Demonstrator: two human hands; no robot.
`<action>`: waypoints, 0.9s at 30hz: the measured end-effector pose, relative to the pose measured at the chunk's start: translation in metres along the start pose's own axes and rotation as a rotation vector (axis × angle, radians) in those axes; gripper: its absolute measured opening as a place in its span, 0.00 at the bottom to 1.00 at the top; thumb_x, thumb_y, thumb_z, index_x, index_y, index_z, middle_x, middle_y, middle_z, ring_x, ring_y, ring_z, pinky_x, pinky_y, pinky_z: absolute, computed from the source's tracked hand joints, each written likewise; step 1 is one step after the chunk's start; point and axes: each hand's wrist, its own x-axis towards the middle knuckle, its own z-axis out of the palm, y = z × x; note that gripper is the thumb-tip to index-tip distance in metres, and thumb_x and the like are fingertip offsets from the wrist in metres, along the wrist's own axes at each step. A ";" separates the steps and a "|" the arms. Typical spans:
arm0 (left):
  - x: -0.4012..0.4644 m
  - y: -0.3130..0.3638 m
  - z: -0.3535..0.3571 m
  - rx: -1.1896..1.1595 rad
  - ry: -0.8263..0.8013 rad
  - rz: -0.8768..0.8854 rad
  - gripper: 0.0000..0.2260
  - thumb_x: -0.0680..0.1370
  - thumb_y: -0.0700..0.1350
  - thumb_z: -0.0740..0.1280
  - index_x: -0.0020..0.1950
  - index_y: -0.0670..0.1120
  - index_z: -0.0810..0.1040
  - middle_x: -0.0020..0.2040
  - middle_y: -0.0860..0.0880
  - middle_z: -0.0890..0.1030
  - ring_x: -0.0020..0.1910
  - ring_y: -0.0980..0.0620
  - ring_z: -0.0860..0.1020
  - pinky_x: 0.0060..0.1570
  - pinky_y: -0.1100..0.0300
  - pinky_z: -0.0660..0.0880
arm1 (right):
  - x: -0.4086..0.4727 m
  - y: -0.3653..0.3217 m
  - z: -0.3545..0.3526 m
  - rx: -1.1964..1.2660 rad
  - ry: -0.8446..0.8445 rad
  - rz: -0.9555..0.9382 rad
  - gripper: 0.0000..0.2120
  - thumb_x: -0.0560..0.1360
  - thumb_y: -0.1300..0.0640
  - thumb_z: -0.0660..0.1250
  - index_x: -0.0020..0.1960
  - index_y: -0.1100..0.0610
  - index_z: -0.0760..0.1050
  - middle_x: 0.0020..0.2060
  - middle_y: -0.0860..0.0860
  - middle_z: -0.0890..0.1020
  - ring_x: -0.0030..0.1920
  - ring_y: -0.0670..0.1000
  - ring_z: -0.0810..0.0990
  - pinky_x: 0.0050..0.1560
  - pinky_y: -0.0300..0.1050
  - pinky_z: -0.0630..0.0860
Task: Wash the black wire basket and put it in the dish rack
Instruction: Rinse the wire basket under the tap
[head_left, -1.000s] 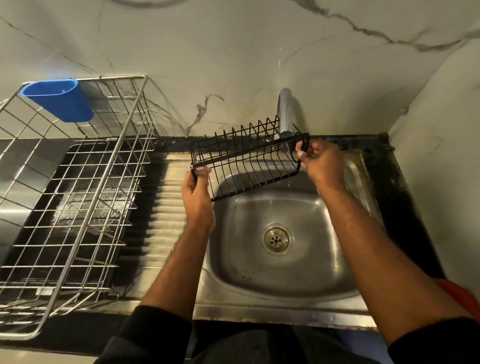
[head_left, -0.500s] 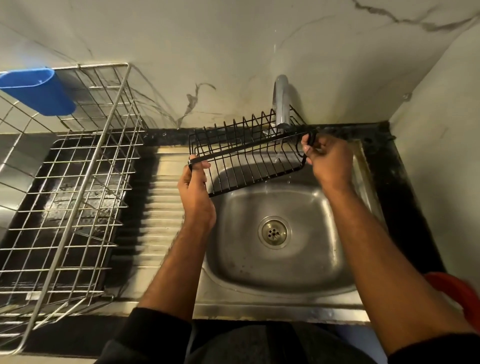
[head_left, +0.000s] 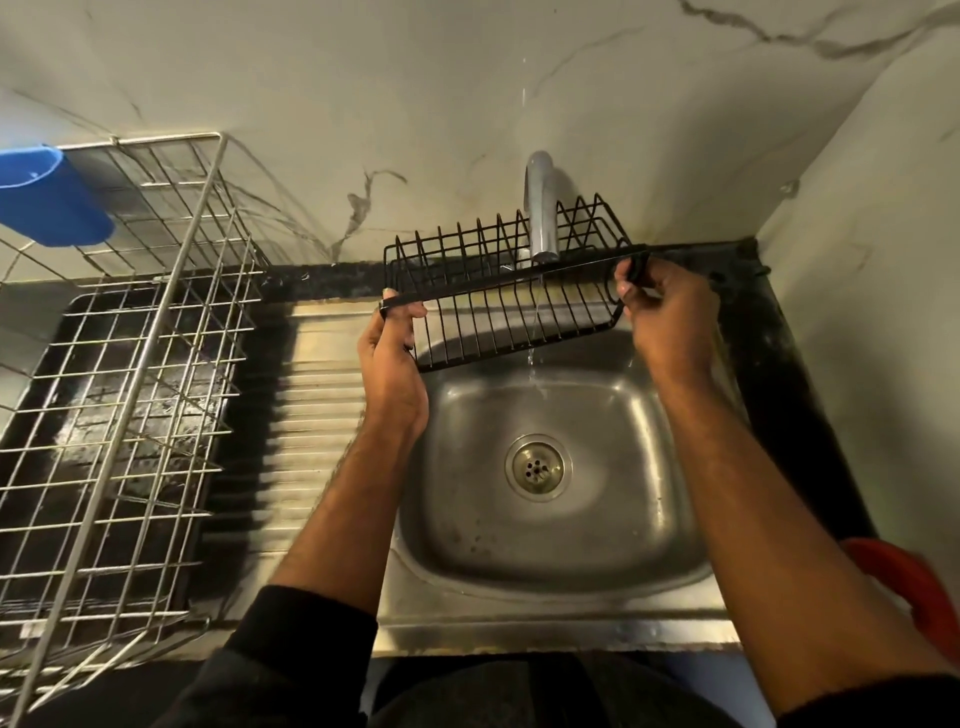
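Note:
The black wire basket (head_left: 498, 306) hangs over the steel sink (head_left: 467, 519), right under the tap (head_left: 540, 218). A thin stream of water runs from the tap through the basket's wires into the basin. My left hand (head_left: 392, 358) grips the basket's left end at the rim. My right hand (head_left: 667, 317) pinches the right end of the rim. The silver wire dish rack (head_left: 130, 395) stands on the counter to the left of the sink, apart from the basket.
A blue plastic cup (head_left: 49, 200) hangs on the rack's far left corner. A ribbed drainboard (head_left: 317, 415) lies between rack and basin. Marble walls close in behind and on the right. Something red (head_left: 909, 592) sits at the sink's near right corner.
Water now runs from the tap through the basket. The basket has shifted slightly right and further under the spout, both hands keeping their hold.

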 end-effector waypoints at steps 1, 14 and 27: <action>0.001 0.000 0.001 -0.008 0.010 -0.012 0.17 0.76 0.52 0.66 0.28 0.52 0.79 0.40 0.47 0.78 0.50 0.53 0.74 0.66 0.54 0.65 | 0.001 0.000 -0.001 0.004 0.001 -0.009 0.10 0.77 0.60 0.71 0.57 0.54 0.83 0.48 0.44 0.83 0.49 0.41 0.80 0.49 0.27 0.74; 0.009 -0.013 0.027 -0.043 -0.074 -0.106 0.20 0.78 0.43 0.66 0.25 0.51 0.79 0.35 0.53 0.82 0.58 0.45 0.74 0.78 0.41 0.57 | 0.005 0.020 -0.027 -0.028 0.105 -0.028 0.10 0.77 0.55 0.71 0.56 0.58 0.84 0.46 0.52 0.87 0.45 0.45 0.84 0.47 0.22 0.71; 0.002 -0.044 0.062 -0.180 -0.130 -0.200 0.12 0.77 0.37 0.65 0.33 0.45 0.73 0.33 0.49 0.80 0.44 0.50 0.80 0.59 0.56 0.74 | -0.009 0.025 -0.076 -0.185 0.248 -0.083 0.10 0.77 0.52 0.71 0.53 0.58 0.84 0.44 0.54 0.87 0.46 0.50 0.85 0.48 0.39 0.78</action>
